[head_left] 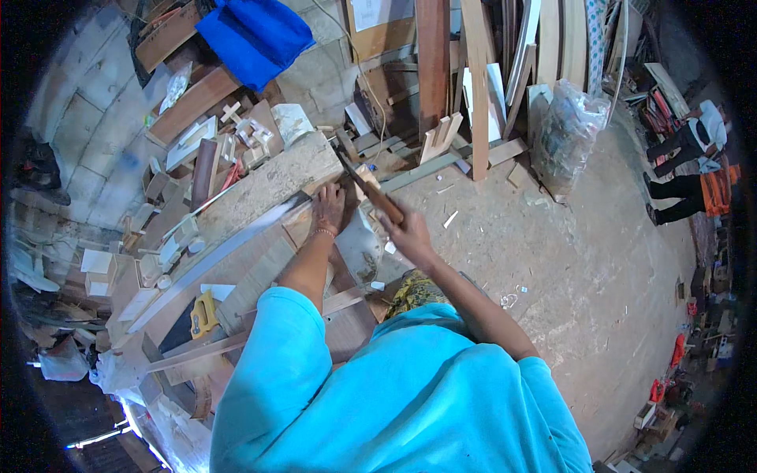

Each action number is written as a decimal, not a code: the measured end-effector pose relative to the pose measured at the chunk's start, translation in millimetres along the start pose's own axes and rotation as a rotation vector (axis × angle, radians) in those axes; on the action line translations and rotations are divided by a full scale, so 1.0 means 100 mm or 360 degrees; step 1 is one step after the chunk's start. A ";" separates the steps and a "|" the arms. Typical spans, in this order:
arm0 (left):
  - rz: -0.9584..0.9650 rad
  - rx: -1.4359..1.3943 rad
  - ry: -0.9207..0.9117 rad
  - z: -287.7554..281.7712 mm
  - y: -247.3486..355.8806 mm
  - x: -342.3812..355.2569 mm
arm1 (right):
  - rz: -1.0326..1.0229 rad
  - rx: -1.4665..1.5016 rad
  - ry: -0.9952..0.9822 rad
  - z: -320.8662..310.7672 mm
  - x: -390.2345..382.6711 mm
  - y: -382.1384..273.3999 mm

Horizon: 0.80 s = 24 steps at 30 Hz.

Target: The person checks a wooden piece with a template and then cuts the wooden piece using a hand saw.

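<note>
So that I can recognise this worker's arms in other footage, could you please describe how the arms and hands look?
The left sleeve and right sleeve are short and plain turquoise, ending near the elbows, with bare forearms below. The left hand is ungloved, with a thin bracelet at its wrist. The right hand is ungloved too, with nothing visible at its wrist.

A: Which text, labels or signs are legible?
B: None. At twelve o'clock, a white sheet (380, 13) on a brown board (386, 41) carries faint marks; these are too small to read.
</note>
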<state>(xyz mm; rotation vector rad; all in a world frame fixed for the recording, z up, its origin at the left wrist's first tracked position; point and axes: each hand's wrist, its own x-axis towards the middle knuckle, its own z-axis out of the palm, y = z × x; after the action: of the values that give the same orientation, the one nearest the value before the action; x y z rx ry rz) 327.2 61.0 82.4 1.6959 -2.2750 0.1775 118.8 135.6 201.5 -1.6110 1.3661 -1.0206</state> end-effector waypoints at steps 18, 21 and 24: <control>-0.0142 -0.0224 -0.0165 -0.20 0.16 0.05 | 0.0076 -0.0211 -0.0019 -0.07 0.01 -0.50; -0.0121 -0.0261 -0.0201 -0.19 0.14 0.07 | 0.0098 -0.0281 0.0134 -0.14 -0.03 -0.54; -0.0091 -0.0185 -0.0209 -0.10 0.13 0.09 | 0.0216 -0.0248 0.0036 -0.32 -0.02 -0.59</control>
<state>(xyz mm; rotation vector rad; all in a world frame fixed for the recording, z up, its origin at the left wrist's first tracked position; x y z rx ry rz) 314.6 59.4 96.0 1.7570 -2.2760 -0.0791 110.7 143.0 267.6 -1.5974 1.5806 -0.8726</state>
